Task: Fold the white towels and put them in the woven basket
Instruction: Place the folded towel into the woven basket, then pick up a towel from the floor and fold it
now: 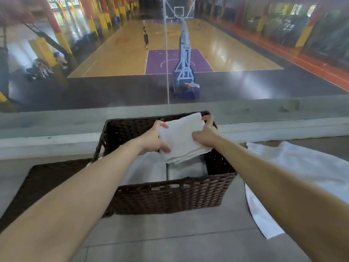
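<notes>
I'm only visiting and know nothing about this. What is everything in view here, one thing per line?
dark brown woven basket: one, dark brown, middle, on the grey tiled surface
folded white towel: one, white, held over the basket's far right part
stacked white towels: at least two, white, inside the basket
loose white towel: one, white, spread on the surface right of the basket
flat dark woven panel: one, dark brown, left of the basket
blue basketball hoop stand: one, blue and white, on the court beyond the glass
left hand: one, grips the folded towel's left edge
right hand: one, grips its right edge
</notes>
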`<act>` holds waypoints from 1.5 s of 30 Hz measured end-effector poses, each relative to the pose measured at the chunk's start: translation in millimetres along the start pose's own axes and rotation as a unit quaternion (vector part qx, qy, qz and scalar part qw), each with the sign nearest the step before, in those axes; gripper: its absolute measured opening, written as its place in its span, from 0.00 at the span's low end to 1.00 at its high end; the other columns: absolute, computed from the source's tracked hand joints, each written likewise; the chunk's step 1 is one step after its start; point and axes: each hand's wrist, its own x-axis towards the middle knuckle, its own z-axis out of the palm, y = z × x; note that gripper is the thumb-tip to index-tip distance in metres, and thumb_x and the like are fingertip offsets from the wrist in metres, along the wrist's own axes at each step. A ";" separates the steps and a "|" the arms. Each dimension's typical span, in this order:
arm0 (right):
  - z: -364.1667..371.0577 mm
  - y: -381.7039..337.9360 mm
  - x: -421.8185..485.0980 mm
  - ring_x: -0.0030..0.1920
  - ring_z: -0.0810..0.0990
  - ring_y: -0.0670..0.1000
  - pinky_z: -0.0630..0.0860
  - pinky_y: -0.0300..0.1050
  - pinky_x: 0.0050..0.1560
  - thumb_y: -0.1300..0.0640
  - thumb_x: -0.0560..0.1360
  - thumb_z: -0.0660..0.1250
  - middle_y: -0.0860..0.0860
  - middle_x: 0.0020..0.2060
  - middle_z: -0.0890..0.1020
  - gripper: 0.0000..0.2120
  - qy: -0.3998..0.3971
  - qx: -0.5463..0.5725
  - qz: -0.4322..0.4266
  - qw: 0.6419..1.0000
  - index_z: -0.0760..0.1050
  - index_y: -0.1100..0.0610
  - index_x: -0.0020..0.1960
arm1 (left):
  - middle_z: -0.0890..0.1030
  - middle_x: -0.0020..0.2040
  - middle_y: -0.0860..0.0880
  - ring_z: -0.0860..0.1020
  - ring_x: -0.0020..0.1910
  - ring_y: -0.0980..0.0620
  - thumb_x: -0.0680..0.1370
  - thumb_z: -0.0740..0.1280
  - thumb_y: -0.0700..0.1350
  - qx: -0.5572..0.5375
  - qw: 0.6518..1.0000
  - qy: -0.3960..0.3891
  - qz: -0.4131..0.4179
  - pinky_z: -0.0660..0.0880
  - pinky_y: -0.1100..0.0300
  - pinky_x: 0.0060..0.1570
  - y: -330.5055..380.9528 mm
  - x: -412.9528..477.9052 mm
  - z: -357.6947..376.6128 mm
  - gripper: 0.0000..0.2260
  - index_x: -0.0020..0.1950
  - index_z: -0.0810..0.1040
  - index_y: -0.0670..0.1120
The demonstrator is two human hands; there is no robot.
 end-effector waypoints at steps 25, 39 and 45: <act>56.4 8.8 42.0 0.67 0.77 0.62 0.81 0.58 0.63 0.40 0.77 0.71 0.59 0.74 0.72 0.34 -0.178 -0.570 -0.118 0.793 0.69 0.54 0.78 | 0.71 0.76 0.48 0.74 0.73 0.44 0.81 0.70 0.61 0.461 0.882 -0.016 0.091 0.76 0.48 0.66 -37.2 10.7 -1.4 0.27 0.78 0.73 0.54; 251.4 -143.5 -208.8 0.46 0.81 0.58 0.70 0.49 0.35 0.55 0.80 0.66 0.54 0.46 0.81 0.07 -0.090 -0.182 -0.487 0.849 0.79 0.59 0.52 | 0.80 0.56 0.48 0.82 0.52 0.42 0.77 0.75 0.55 0.511 0.832 0.199 -0.090 0.80 0.49 0.45 -198.7 -313.5 -138.9 0.16 0.61 0.82 0.50; 411.2 -100.1 -170.1 0.57 0.79 0.61 0.68 0.51 0.40 0.65 0.77 0.67 0.59 0.68 0.70 0.20 -0.151 -0.385 -0.392 0.822 0.71 0.58 0.68 | 0.78 0.57 0.47 0.82 0.54 0.42 0.78 0.72 0.58 0.502 0.843 0.136 -0.135 0.81 0.48 0.47 -259.5 -375.3 -114.5 0.17 0.62 0.81 0.50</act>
